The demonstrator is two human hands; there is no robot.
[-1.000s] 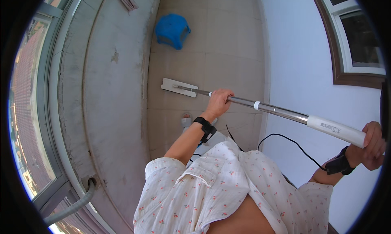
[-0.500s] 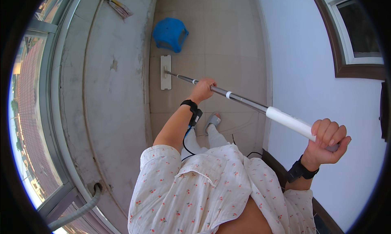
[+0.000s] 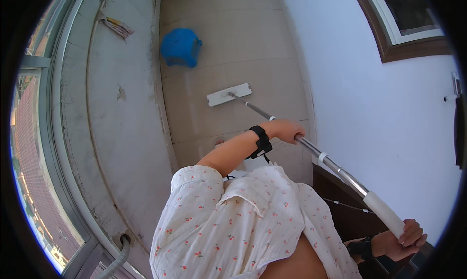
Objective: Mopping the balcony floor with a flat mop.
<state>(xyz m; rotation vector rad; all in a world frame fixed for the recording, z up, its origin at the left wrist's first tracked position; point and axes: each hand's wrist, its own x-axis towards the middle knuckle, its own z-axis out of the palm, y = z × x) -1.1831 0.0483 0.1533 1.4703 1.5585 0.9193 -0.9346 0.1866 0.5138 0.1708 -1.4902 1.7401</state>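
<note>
I hold a long flat mop with both hands. Its white rectangular head (image 3: 238, 92) lies on the beige tiled floor, turned crosswise with its right end a little farther away. The metal pole (image 3: 335, 167) slants from the head toward my lower right. My left hand (image 3: 287, 130) is wrapped around the middle of the pole, a black band on the wrist. At the pole's end, my right hand (image 3: 408, 241) grips the white handle sleeve (image 3: 384, 213); a black band circles that wrist too.
A blue plastic stool (image 3: 180, 46) stands on the floor beside the worn left wall (image 3: 136, 84). A smooth white wall (image 3: 360, 104) with a brown-framed window (image 3: 389, 50) bounds the right. A grey hose (image 3: 119, 259) enters the left wall at the lower left.
The mop head has swung right and turned from lengthwise to crosswise. Both hands have shifted, the left one rightward and down, the right one down toward my body. My view has also shifted.
</note>
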